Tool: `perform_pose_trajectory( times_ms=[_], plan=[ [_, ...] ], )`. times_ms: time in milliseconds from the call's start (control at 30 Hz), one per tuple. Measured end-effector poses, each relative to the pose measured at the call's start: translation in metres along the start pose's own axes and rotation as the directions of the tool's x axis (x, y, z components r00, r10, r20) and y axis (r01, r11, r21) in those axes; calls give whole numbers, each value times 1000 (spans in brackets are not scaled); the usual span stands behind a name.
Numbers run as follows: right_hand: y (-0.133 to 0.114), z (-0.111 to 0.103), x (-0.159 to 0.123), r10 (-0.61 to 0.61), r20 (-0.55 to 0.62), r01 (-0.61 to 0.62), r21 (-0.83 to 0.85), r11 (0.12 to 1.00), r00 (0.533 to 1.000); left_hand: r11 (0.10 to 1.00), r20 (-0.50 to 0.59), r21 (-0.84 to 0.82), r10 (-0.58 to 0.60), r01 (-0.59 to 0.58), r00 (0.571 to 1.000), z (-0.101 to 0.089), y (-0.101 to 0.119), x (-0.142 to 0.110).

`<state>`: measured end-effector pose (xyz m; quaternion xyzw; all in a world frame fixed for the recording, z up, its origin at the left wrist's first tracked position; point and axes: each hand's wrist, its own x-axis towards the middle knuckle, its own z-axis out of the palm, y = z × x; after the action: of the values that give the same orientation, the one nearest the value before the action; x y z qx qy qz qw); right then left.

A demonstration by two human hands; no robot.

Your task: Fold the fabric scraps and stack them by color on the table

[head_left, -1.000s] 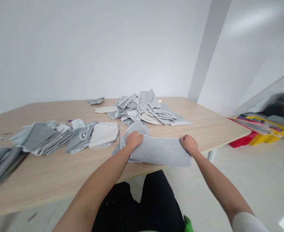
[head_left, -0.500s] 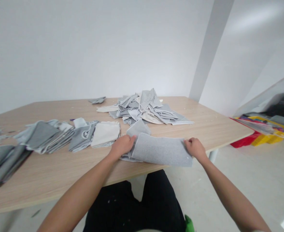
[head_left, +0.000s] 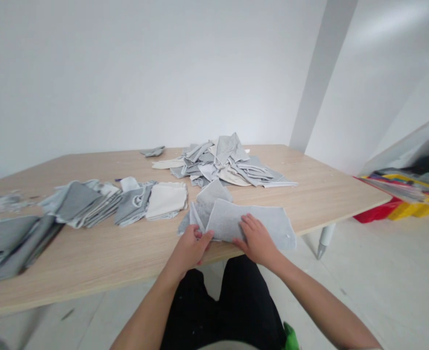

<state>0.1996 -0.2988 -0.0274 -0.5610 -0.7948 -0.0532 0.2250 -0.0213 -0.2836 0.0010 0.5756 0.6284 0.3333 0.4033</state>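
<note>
A light grey piece of cloth [head_left: 273, 221] lies at the table's front edge, its right end hanging past the edge. My left hand [head_left: 194, 243] pinches its near left corner between thumb and fingers. Spread flat on the middle of the cloth is my right hand [head_left: 254, 236], fingers stretched out and holding nothing. Beneath and behind the left end, more folded grey cloth [head_left: 214, 192] shows, one corner pointing up and back.
On the wooden table [head_left: 127, 255] a loose heap of grey and cream cloths [head_left: 225, 160] lies at the back. Leftward stand folded stacks [head_left: 79, 201], a cream stack [head_left: 167, 199] and dark grey cloths [head_left: 10, 243]. Yellow and red bins [head_left: 415, 209] sit at the right.
My right hand has let go of the cloth's right end and moved left to lie flat on it. My left hand has come down to the near corner.
</note>
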Motion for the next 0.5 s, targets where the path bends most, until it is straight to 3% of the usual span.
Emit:
perform_pose_trajectory(
  times_ms=[133, 233, 333, 500],
  plan=[
    [-19, 19, -6, 63, 83, -63, -3, 998, 995, 999, -77, -45, 9, -13, 997, 11, 0, 0],
    [-23, 26, -9, 93, 71, -92, -16, 996, 993, 982, -155, 138, 148, -127, 977, 15, -6, 1],
    [-22, 28, -10, 112, 52, -112, -5, 994, 992, 931, -155, 318, 239, -181, 959, 16, -10, 3],
    [-18, 27, -10, 148, 23, -148, 16, 989, 989, 967, -48, 243, 93, -78, 995, 17, -10, 5]
  ],
)
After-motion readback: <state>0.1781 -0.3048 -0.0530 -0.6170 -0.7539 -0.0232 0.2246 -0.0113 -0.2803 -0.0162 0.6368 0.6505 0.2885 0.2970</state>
